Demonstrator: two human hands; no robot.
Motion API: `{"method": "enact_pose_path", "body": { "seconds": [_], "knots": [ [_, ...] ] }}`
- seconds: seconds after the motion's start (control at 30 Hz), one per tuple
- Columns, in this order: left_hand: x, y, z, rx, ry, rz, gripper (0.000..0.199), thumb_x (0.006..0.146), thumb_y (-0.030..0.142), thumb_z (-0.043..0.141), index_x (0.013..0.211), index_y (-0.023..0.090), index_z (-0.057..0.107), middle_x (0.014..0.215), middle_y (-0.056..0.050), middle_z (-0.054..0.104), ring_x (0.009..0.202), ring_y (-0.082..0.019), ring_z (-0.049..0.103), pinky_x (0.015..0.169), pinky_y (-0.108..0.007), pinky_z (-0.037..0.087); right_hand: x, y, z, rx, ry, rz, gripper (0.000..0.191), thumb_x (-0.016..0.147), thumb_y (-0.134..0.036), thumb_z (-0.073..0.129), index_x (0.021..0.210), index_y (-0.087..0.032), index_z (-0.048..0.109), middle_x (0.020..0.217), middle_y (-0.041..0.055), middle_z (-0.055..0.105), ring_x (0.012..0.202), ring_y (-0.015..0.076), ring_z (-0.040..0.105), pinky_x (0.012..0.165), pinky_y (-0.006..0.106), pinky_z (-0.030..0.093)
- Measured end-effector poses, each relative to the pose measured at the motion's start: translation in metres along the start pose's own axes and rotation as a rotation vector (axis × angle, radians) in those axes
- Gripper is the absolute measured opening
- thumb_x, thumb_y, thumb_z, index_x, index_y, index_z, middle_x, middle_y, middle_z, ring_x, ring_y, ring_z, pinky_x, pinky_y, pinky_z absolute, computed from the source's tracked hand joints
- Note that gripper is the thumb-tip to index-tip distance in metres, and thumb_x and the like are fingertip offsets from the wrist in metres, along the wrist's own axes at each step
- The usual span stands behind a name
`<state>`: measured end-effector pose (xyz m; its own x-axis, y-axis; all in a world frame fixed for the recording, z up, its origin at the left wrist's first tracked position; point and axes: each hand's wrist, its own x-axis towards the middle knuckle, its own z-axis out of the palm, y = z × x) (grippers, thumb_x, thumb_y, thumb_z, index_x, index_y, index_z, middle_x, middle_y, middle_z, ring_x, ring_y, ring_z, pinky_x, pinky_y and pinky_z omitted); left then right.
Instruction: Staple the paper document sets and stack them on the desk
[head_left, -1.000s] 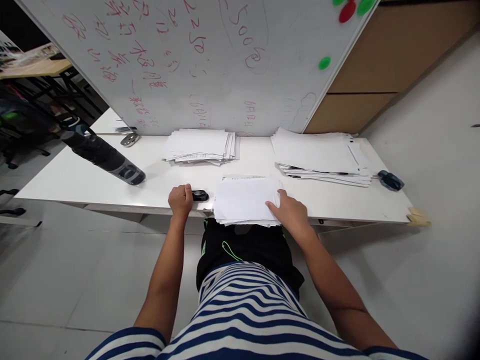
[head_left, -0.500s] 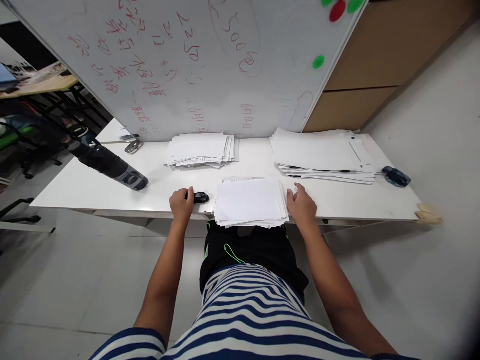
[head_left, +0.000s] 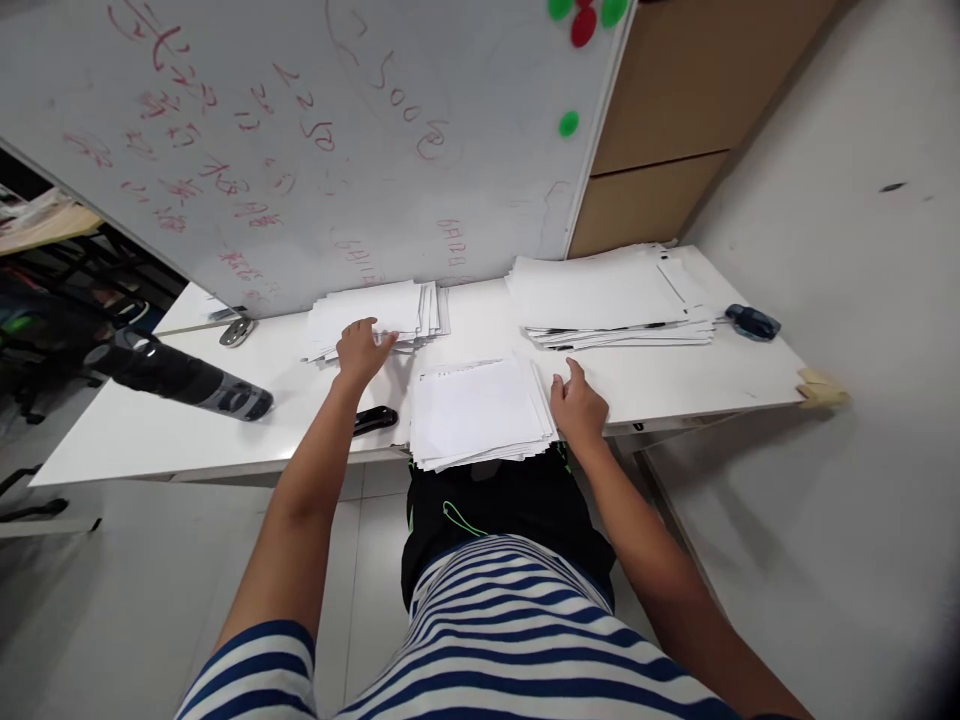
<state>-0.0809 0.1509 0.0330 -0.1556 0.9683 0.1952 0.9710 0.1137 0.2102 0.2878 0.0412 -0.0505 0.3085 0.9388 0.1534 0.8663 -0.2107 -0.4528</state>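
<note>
My left hand (head_left: 361, 352) reaches over the front of the left paper stack (head_left: 367, 308), thumb and fingers apart, holding nothing. Whether its fingertips touch the sheets I cannot tell. Below it, what looks like a black stapler (head_left: 375, 420) lies on the desk, partly hidden by my forearm. The middle paper stack (head_left: 484, 412) sits right in front of me, its near side at the desk's front edge. Close to that stack's right side is my right hand (head_left: 579, 404), empty, with thumb and index finger apart and the other fingers curled.
A larger paper stack (head_left: 600, 295) lies at the right back of the white desk (head_left: 675, 380). Dark folded glasses (head_left: 752, 322) rest beyond it. On the left lie a black bottle (head_left: 184, 380) and a computer mouse (head_left: 238, 332). A whiteboard (head_left: 292, 120) stands behind.
My left hand has left the stapler and moved forward to the left paper stack, its fingers spreading. My right hand stays beside the middle stack. The view has shifted to the right.
</note>
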Motion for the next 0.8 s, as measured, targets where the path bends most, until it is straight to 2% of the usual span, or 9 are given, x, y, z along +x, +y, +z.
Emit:
{"method": "enact_pose_path", "body": {
  "seconds": [0.07,0.13,0.23,0.33,0.53,0.63,0.8],
  "knots": [
    [0.016,0.008,0.012,0.052,-0.003,0.009,0.065,0.084,0.055,0.059,0.136,0.017,0.05,0.144,-0.018,0.049,0.14,-0.037,0.033,0.109,-0.05,0.031,0.001,-0.001,0.0,-0.01,-0.007,0.004,0.049,0.1,-0.036,0.035,0.144,-0.016,0.043,0.091,0.0089,0.074,0.076,0.023,0.066,0.061,0.029,0.033],
    [0.025,0.014,0.022,0.074,-0.016,-0.008,0.071,0.082,0.056,0.061,0.139,0.017,0.047,0.148,-0.019,0.045,0.143,-0.039,0.027,0.111,-0.052,0.028,0.002,-0.001,0.0,-0.022,-0.02,0.008,0.048,0.101,-0.036,0.034,0.144,-0.016,0.043,0.093,0.0096,0.075,0.077,0.0235,0.066,0.062,0.029,0.035],
    [0.031,0.017,0.029,0.051,-0.069,-0.069,0.066,0.081,0.059,0.06,0.134,0.021,0.052,0.143,-0.017,0.051,0.136,-0.039,0.039,0.107,-0.053,0.032,0.003,-0.001,0.0,-0.032,-0.032,-0.005,0.048,0.101,-0.035,0.034,0.144,-0.016,0.043,0.097,0.0103,0.075,0.078,0.0238,0.067,0.064,0.029,0.037],
    [0.034,0.013,0.028,0.0,-0.099,-0.124,0.062,0.079,0.064,0.059,0.126,0.024,0.059,0.136,-0.014,0.058,0.127,-0.037,0.048,0.103,-0.05,0.037,0.004,0.001,0.001,-0.034,-0.025,-0.026,0.048,0.101,-0.035,0.034,0.144,-0.016,0.043,0.099,0.0101,0.075,0.078,0.024,0.067,0.064,0.029,0.037],
    [0.042,-0.002,0.029,-0.161,-0.123,-0.266,0.063,0.082,0.067,0.053,0.128,0.024,0.06,0.136,-0.011,0.059,0.124,-0.033,0.052,0.102,-0.046,0.039,0.003,0.002,0.003,-0.049,-0.028,-0.043,0.048,0.102,-0.036,0.032,0.145,-0.017,0.042,0.104,0.0108,0.074,0.08,0.0242,0.067,0.064,0.029,0.037],
    [0.046,-0.006,0.034,-0.18,-0.1,-0.322,0.059,0.085,0.064,0.049,0.126,0.023,0.061,0.133,-0.012,0.061,0.123,-0.034,0.053,0.102,-0.047,0.038,0.003,0.002,0.003,-0.042,-0.03,-0.038,0.048,0.102,-0.036,0.033,0.144,-0.017,0.043,0.107,0.0111,0.073,0.081,0.024,0.067,0.065,0.029,0.037],
    [0.052,-0.006,0.037,-0.18,-0.069,-0.355,0.042,0.086,0.051,0.05,0.115,0.026,0.067,0.118,-0.01,0.069,0.11,-0.032,0.06,0.094,-0.046,0.041,0.003,0.002,0.003,-0.021,-0.01,-0.036,0.046,0.101,-0.036,0.035,0.142,-0.018,0.046,0.108,0.0092,0.074,0.081,0.0241,0.067,0.065,0.03,0.037]
  ]
}}
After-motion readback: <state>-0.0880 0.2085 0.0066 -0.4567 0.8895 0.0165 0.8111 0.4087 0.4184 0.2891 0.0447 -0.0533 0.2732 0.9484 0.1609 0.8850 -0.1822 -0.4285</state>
